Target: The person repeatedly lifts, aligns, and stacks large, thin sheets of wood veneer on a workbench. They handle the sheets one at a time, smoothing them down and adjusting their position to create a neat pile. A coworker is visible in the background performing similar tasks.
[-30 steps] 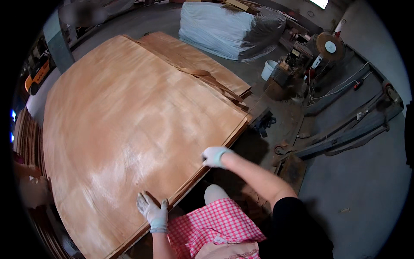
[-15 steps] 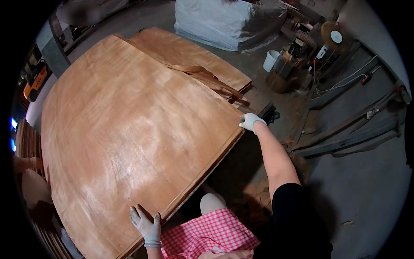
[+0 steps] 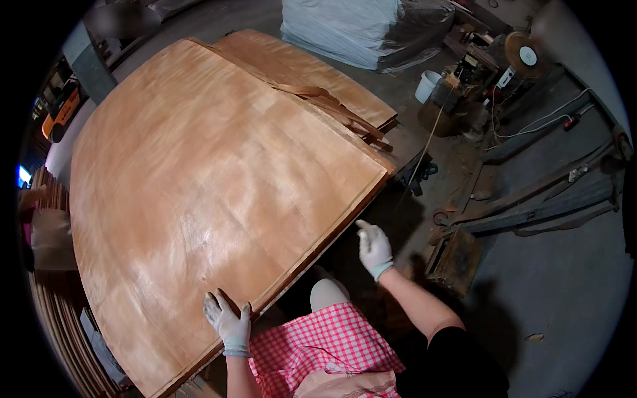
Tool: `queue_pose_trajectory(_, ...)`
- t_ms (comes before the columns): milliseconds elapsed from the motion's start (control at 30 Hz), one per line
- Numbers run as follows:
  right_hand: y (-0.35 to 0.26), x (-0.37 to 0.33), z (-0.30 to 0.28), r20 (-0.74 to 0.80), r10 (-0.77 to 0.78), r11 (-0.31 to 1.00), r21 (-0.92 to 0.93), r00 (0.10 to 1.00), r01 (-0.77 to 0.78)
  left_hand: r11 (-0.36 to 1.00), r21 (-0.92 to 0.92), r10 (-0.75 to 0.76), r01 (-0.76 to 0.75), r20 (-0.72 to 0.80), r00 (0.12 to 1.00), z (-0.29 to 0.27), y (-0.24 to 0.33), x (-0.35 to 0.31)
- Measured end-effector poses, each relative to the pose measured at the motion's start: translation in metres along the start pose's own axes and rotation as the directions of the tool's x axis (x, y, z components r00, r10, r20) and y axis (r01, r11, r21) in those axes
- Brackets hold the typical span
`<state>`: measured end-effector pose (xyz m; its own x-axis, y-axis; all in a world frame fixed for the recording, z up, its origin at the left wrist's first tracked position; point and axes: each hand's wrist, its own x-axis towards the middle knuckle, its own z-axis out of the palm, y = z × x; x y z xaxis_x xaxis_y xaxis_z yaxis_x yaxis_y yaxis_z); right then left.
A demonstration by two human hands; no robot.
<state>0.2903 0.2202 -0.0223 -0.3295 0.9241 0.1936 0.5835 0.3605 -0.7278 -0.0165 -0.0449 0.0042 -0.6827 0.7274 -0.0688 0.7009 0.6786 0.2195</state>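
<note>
A large, pale brown wood veneer sheet [image 3: 219, 166] lies on top of a stack, its surface slightly wavy and shiny. My left hand [image 3: 229, 325], in a whitish glove with stained fingertips, rests flat near the sheet's front edge, fingers spread. Off that edge, over the dark gap to the right, my gloved right hand [image 3: 375, 249] hangs loosely curled with one finger stretched out; I see nothing in it. A thin pale strip [image 3: 428, 139] slants above and beyond it, clear of the fingers. Torn veneer strips [image 3: 332, 113] lie along the sheet's far right side.
Behind lies a second veneer stack [image 3: 318, 66], and beyond it a plastic-covered pile [image 3: 345, 33]. A white bucket [image 3: 427, 87] stands beside machinery [image 3: 468, 73]. At right, a metal frame [image 3: 537, 215] crosses the floor. A person's arm [image 3: 53, 232] shows at far left beside stacked sheets [image 3: 56, 325].
My right hand has let go of the sheet's right corner and moved down toward me. The thin pale strip has appeared beyond it. My left hand stays on the sheet.
</note>
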Motion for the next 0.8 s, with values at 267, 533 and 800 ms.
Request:
queue_pose_trajectory(267, 0.013, 0.038, 0.001, 0.463, -0.336, 0.589, -0.576, 0.82, 0.566, 0.999, -0.032, 0.004, -0.004, 0.015, 1.0, 0.004, 0.003, 0.002)
queue_pose_trajectory(533, 0.07, 0.12, -0.053, 0.398, -0.023, 0.437, -0.821, 0.917, 0.367, 1.0, -0.029, 0.004, -0.004, 0.014, 1.0, 0.004, 0.006, 0.001)
queue_pose_trajectory(800, 0.056, 0.137, -0.047, -0.19, -0.052, 0.739, -0.668, 0.98, -0.09, 0.999, -0.021, 0.039, -0.039, -0.016, 0.999, 0.005, 0.011, 0.004)
